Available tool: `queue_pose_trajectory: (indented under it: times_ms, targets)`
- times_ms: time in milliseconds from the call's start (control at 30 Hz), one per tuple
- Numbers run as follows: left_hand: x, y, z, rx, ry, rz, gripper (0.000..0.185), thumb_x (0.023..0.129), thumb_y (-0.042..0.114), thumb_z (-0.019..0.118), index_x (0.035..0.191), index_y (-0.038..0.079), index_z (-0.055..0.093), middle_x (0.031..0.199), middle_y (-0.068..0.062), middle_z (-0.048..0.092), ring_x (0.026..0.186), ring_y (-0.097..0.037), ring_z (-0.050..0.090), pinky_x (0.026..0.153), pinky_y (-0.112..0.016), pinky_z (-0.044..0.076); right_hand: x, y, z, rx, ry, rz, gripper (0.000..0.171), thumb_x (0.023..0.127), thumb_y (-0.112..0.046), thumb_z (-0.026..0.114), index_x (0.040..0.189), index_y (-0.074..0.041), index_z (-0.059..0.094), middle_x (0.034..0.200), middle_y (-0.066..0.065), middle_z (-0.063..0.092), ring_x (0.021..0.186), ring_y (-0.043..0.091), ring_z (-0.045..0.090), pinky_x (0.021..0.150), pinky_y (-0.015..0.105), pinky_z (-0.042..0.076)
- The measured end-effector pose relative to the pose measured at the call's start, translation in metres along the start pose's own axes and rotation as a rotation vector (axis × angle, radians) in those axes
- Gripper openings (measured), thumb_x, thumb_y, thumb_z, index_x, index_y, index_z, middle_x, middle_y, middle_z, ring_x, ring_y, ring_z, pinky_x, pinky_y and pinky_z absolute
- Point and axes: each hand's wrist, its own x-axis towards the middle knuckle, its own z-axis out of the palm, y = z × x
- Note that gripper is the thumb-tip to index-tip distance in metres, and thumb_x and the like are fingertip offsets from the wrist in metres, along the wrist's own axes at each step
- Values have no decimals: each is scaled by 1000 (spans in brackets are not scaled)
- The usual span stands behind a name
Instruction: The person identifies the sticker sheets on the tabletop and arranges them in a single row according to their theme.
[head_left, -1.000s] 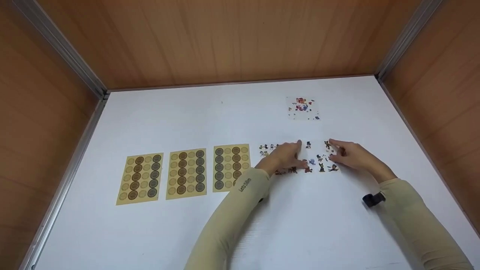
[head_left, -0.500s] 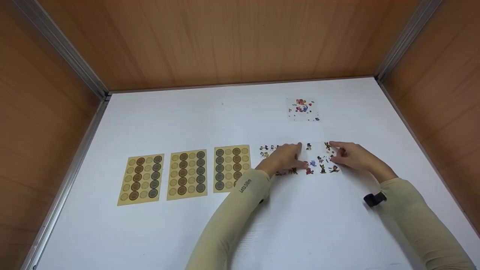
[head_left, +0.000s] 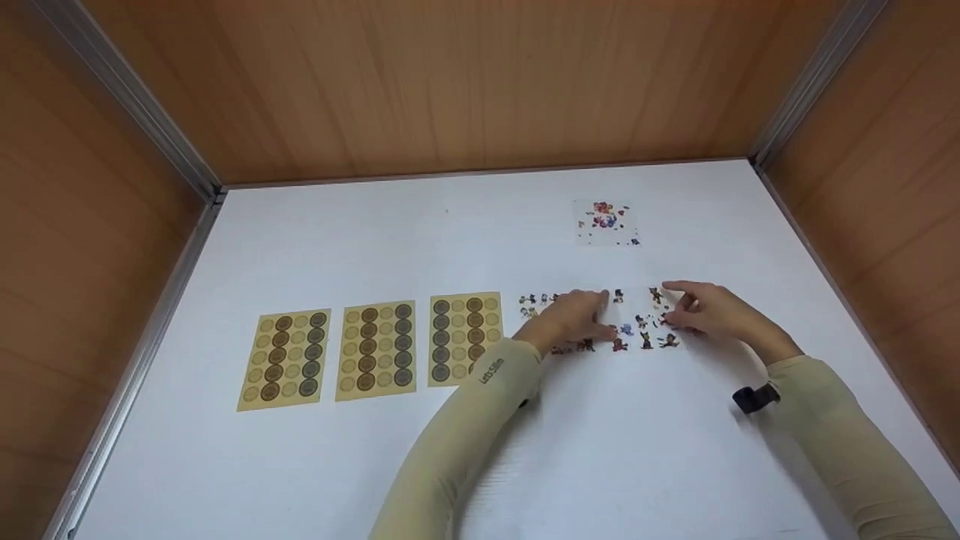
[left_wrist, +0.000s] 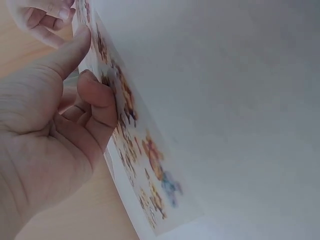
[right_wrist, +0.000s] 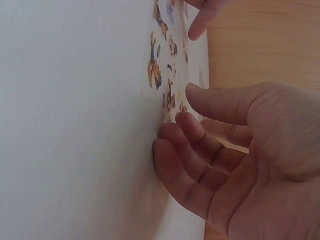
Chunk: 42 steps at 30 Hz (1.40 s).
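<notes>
In the head view, clear sheets printed with small cartoon figures (head_left: 646,340) lie flat on the white table. My left hand (head_left: 574,319) rests across their middle, covering some of the figures, its thumb and index finger spread apart. In the left wrist view its bent fingers (left_wrist: 100,107) touch the printed surface. At the right edge my right hand (head_left: 709,307) stays close to the sheet, thumb near the figures. The right wrist view shows its fingers (right_wrist: 172,165) loosely bent beside the sheet's corner, with nothing gripped.
To the left, three tan sheets of round coin-like stickers (head_left: 285,360) stand in a row. Farther back lies a small clear sheet with colourful figures (head_left: 606,223). Wooden panels (head_left: 480,90) enclose the table (head_left: 337,240) at the back and sides.
My right hand has shifted slightly right, its index finger easing off the sheet's edge. The left hand stays in place. The head view has tilted a little.
</notes>
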Motion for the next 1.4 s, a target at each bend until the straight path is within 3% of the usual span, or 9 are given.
queue_pose_trajectory:
  times_ms: [100, 200, 367, 533, 600, 700, 900, 1233, 1400]
  targets:
    - [0, 4, -2, -10, -14, -7, 66, 94, 38, 73, 150, 13, 48, 96, 1, 63, 92, -14, 59, 92, -26, 50, 1, -1, -3, -2, -2, -4, 62, 97, -13, 70, 148, 9, 43, 93, 10, 66, 70, 21, 61, 56, 25, 50]
    - [1, 7, -8, -15, -12, -2, 76, 95, 40, 71, 158, 16, 37, 102, 1, 65, 97, -13, 60, 98, -27, 48, 2, -1, -6, -7, 2, -10, 59, 97, -12, 69, 147, 9, 44, 93, 11, 66, 71, 23, 64, 56, 26, 51]
    - [6, 11, -27, 43, 69, 23, 71, 97, 40, 69, 157, 15, 40, 110, -1, 66, 95, -13, 62, 86, -27, 52, 6, -4, -15, -45, 43, -3, 56, 99, -14, 67, 147, 7, 46, 102, 14, 66, 80, 26, 67, 61, 27, 51]
    - [13, 9, -44, 88, 207, -54, 89, 97, 43, 68, 164, 14, 16, 152, -12, 47, 135, -23, 49, 108, -35, 46, 18, -7, -27, -76, 92, 0, 55, 101, -18, 64, 147, 6, 46, 123, 28, 62, 106, 40, 64, 86, 47, 54]
    - [18, 7, -47, 93, 266, -99, 98, 97, 43, 68, 164, 13, 4, 159, -15, 36, 142, -28, 41, 112, -40, 42, 23, -6, -31, -84, 112, -4, 55, 102, -19, 62, 147, 8, 45, 135, 32, 54, 117, 48, 57, 97, 58, 49]
    - [27, 5, -50, 113, 325, -161, 100, 99, 44, 65, 163, 11, -3, 159, -15, 34, 140, -28, 42, 108, -41, 46, 33, -4, -34, -95, 145, -5, 55, 104, -21, 60, 147, 9, 44, 146, 34, 43, 130, 52, 46, 107, 64, 39]
    - [49, -5, -53, 123, 349, -286, 90, 102, 45, 59, 164, 12, 3, 163, -12, 27, 149, -25, 28, 115, -42, 38, 66, 0, -31, -84, 221, -21, 56, 104, -20, 59, 148, 10, 41, 154, 34, 33, 143, 51, 28, 118, 62, 23]
    - [73, -24, -51, 294, 233, -296, 67, 106, 48, 48, 161, 15, 29, 168, -10, 18, 155, -28, 13, 123, -45, 23, 103, -14, -20, -72, 160, 71, 58, 106, -22, 53, 156, 2, 33, 164, 25, 19, 150, 46, 17, 121, 59, 15]
    - [84, -28, -51, 260, 233, -332, 66, 107, 47, 45, 161, 13, 29, 169, -10, 15, 155, -28, 10, 123, -46, 19, 114, -17, -19, -140, 128, 97, 61, 110, -32, 44, 159, 0, 26, 168, 20, 6, 152, 44, 5, 122, 59, 8]
